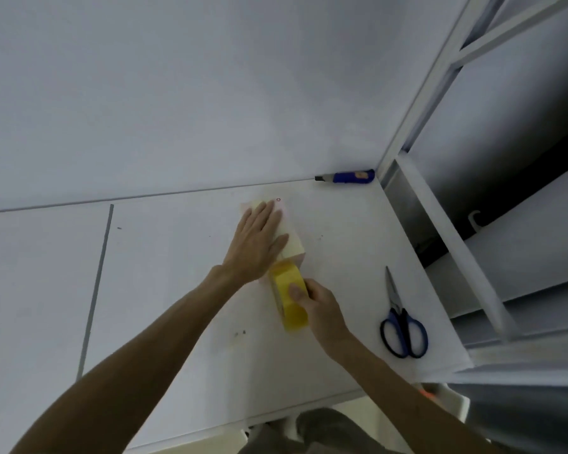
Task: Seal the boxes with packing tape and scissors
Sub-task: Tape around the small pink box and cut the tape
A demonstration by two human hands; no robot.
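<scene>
Your left hand (258, 245) lies flat, palm down, on top of a small pale box (294, 249), fingers straight and close together, pointing away from you, with the thumb spread out toward the right. The forearm reaches in from the lower left. Your right hand (322, 309) is just on the near side of the box, grasping a roll of yellow packing tape (284, 290). The thumb lies over the top of the roll and the fingers curl around its right side, while the roll stands on edge with its far end touching the near end of the box. A pale yellowish band runs along the box top from under your left hand toward the roll. The box sits closed on a white table (177, 273), and its contents are hidden. Just past its far right corner there is a tiny red ring mark on the table. To the right of the box, well apart, blue-handled scissors (396, 304) lie shut with the blades pointing away from you. Beyond the box and to its right, at the table's far edge, lies a blue utility knife (348, 176). It bears a small orange patch, too blurred to read. A white shelf frame (440, 93) rises farther right.
</scene>
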